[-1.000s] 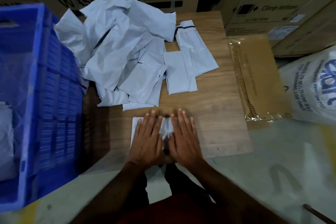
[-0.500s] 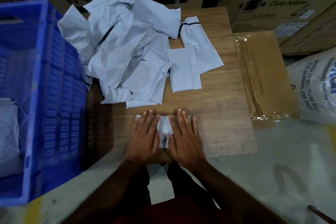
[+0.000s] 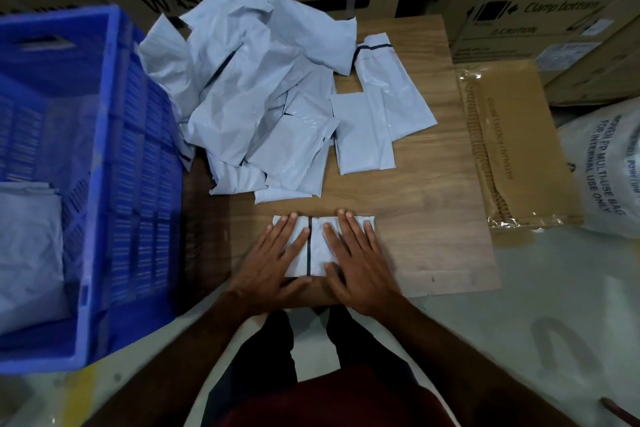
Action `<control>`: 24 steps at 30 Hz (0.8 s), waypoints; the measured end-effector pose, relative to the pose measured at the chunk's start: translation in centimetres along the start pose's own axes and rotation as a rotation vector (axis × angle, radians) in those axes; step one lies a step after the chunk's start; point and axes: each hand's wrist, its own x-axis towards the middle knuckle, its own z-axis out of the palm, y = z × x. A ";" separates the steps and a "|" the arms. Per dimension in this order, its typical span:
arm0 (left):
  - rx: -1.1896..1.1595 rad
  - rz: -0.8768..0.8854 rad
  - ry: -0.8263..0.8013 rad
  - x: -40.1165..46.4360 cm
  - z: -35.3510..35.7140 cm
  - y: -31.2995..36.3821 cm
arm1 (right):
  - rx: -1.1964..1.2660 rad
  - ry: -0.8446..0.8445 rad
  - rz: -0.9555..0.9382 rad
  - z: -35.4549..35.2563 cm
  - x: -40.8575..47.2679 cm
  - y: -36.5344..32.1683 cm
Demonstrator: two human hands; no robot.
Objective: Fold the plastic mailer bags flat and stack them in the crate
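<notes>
Right now both hands are flat on one small folded pale grey plastic mailer bag (image 3: 317,246) near the front edge of the brown wood-grain tabletop (image 3: 433,218). No grip here at all: the left hand (image 3: 273,262) lies with its fingers straight and spread over the left half of the bag, and the right hand (image 3: 360,263) does the same over the right half, fingers splayed, pressing down rather than curling round anything. A thin dark strip runs front to back down the middle of the bag, showing in the gap between the two hands. Further back on the tabletop sits a loose heap of crumpled pale grey mailer bags (image 3: 256,90), and just right of it lie two flatter pale grey bags (image 3: 377,121), one overlapping the other. Off to the left stands the tall blue slotted plastic crate (image 3: 114,163), its side close against the tabletop's edge, and inside it I can see a pale grey stack of folded bags (image 3: 27,239) against the bottom. Over on the right a flat brown cardboard sheet wrapped in clear film (image 3: 512,146) lies beside the tabletop, with a white woven sack printed in dark letters (image 3: 602,166) just beyond it. Large brown cardboard washing-machine cartons (image 3: 540,0) stand along the back.
</notes>
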 end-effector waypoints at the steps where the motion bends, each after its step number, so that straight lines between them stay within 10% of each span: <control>1: 0.019 0.023 -0.005 -0.3 -0.1 -0.5 | 0.005 -0.009 -0.039 -0.3 -0.8 0.5; 13: 0.099 0.116 0.045 1.2 -4.2 0.2 | -0.137 -0.010 0.042 -3.4 1.4 -0.7; 24: -0.314 -0.302 0.202 1.0 -7.6 1.1 | 0.006 0.027 -0.122 -8.9 2.7 0.4</control>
